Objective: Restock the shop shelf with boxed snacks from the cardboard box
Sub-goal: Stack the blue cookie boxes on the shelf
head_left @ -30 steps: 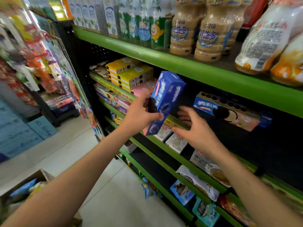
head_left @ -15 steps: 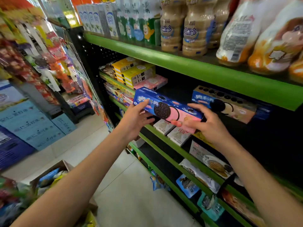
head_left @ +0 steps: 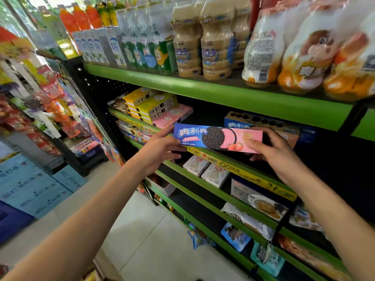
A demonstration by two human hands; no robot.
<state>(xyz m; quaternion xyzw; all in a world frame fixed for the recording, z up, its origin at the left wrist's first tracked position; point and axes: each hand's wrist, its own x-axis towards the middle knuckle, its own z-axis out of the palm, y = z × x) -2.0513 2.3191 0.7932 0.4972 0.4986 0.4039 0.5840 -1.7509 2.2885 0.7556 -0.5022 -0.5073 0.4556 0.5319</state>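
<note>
A long blue and pink cookie box (head_left: 217,137) lies level in front of the second shelf (head_left: 233,163), held at both ends. My left hand (head_left: 160,148) grips its blue left end, thumb on the front. My right hand (head_left: 272,148) holds the pink right end, fingers curled over the top edge. Behind it on the shelf lies another cookie box (head_left: 261,123) of the same brand. A corner of the cardboard box (head_left: 97,270) shows at the bottom edge.
Yellow boxes (head_left: 148,104) and pink boxes (head_left: 172,116) are stacked at the shelf's left. Drink bottles (head_left: 215,39) stand on the green top shelf (head_left: 203,92). White small boxes (head_left: 205,169) and snack bags fill lower shelves. Hanging snack packs (head_left: 40,94) flank the left; the floor (head_left: 150,230) lies below.
The cookie box has turned from upright to level in front of the shelf. My right hand came onto its right end, and both hands lifted it toward the shelf.
</note>
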